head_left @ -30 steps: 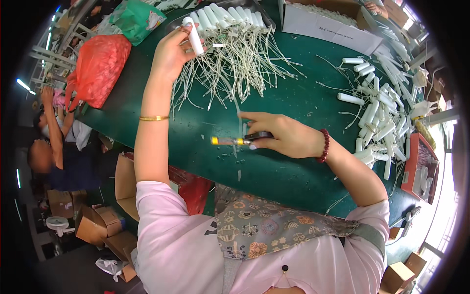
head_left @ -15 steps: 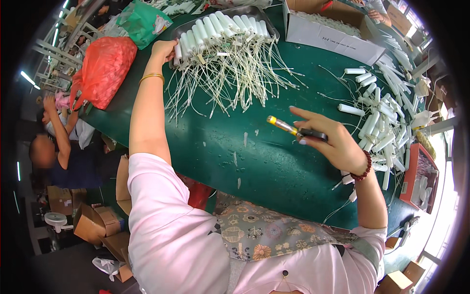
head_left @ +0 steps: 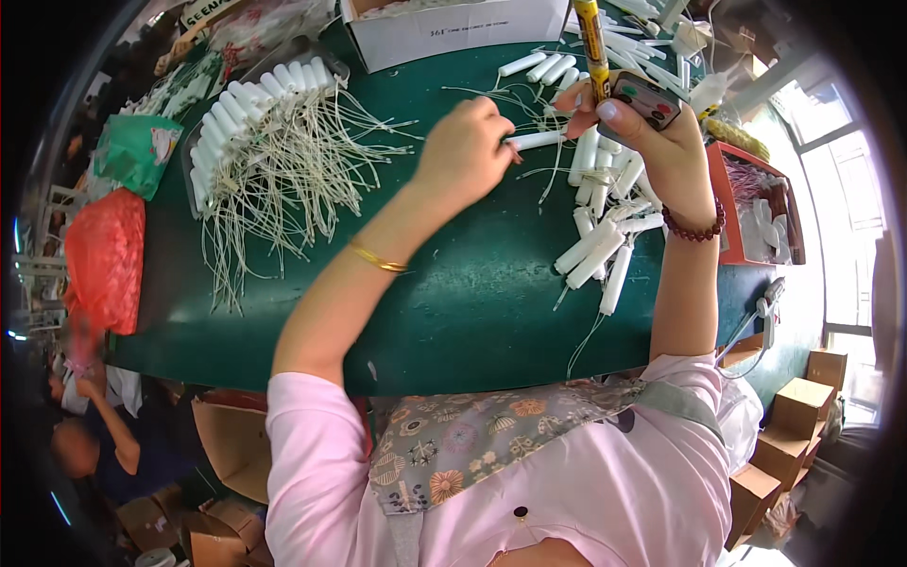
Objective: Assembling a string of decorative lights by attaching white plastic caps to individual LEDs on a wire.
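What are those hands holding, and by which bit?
The right hand holds a yellow stick by its lower end, with a grey buttoned piece. The left hand is at the left end of a white tube; whether it grips is unclear.

Near the upper centre, the left hand (head_left: 465, 153) is concealing the left end of a white tube (head_left: 539, 140), leaving that hand's grip unclear. At upper right, the right hand (head_left: 666, 156) is covering the lower end of a yellow rod (head_left: 592, 47), whose top the upper edge is cutting off. That edge is also cropping a white box (head_left: 458, 38) at upper centre. At left, stacked tubes (head_left: 231, 109) are hiding most of their tray (head_left: 341, 71), and their wires (head_left: 283, 184) are tangling too finely to trace. At lower left, a co-worker (head_left: 117, 437) is blurring into shadow
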The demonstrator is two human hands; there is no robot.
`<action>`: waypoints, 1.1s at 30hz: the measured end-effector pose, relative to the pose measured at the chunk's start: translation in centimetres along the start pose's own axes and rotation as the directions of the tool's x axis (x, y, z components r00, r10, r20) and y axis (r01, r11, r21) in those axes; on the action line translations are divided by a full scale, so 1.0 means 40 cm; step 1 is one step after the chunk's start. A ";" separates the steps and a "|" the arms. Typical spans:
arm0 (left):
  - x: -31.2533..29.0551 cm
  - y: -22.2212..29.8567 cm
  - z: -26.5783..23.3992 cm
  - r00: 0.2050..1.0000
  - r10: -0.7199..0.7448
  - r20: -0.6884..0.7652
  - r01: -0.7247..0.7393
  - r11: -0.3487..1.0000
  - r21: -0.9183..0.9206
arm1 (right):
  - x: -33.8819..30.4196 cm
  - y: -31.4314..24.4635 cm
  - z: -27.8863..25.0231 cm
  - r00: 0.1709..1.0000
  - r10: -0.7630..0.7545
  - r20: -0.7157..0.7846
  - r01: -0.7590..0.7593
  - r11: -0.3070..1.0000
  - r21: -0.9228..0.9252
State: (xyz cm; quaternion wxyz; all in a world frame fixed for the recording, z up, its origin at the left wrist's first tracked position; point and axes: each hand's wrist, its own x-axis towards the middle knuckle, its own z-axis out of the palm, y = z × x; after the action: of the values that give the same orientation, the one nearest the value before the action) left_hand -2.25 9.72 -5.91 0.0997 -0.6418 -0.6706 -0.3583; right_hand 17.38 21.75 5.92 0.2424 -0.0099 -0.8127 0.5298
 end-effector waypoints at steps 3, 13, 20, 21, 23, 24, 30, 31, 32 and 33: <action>-0.001 0.013 0.073 0.985 -0.123 0.119 0.091 0.966 0.242 | -0.010 -0.010 -0.011 0.999 -0.036 -0.010 0.036 0.999 0.027; -0.040 0.073 -0.201 0.939 -0.299 0.172 0.337 0.902 -0.270 | -0.027 0.025 -0.076 0.997 -0.036 -0.075 0.026 0.992 -0.124; -0.082 0.120 -0.314 0.892 -0.394 0.222 0.203 -0.090 -0.975 | -0.014 0.029 -0.056 0.986 -0.154 -0.063 0.109 0.883 -0.458; -0.086 0.114 -0.324 0.934 -0.250 0.255 0.156 -0.356 -0.922 | -0.017 0.035 -0.059 0.985 -0.147 -0.085 0.091 0.879 -0.469; -0.092 0.095 -0.339 0.968 -0.052 0.247 0.181 -0.540 -0.822 | -0.017 0.043 -0.057 0.986 -0.139 -0.097 0.077 0.878 -0.472; -0.091 0.105 -0.327 0.967 0.015 0.254 0.215 -0.581 -0.785 | -0.016 0.044 -0.060 0.986 -0.127 -0.110 0.062 0.883 -0.465; -0.123 0.136 -0.207 0.767 -0.354 0.535 0.633 0.287 -0.719 | -0.013 0.045 -0.044 0.994 -0.079 -0.073 0.040 0.902 -0.429; -0.138 0.106 -0.176 0.744 -0.377 0.552 0.662 0.300 -0.686 | -0.016 0.041 -0.039 0.997 -0.075 -0.025 0.051 0.848 -0.528; -0.141 0.091 -0.160 0.718 -0.395 0.572 0.691 0.314 -0.651 | -0.018 0.041 -0.039 0.998 -0.066 0.015 0.061 0.782 -0.620; -0.143 0.090 -0.159 0.718 -0.396 0.573 0.692 0.315 -0.649 | -0.016 0.044 -0.040 0.998 -0.067 0.015 0.061 0.783 -0.618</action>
State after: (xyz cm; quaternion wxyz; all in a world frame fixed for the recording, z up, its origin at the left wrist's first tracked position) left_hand -0.07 1.05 -3.43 -0.4525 -0.3845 -0.5985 -0.5378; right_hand 18.17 23.73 4.66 0.2468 -0.0632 -0.9402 0.2260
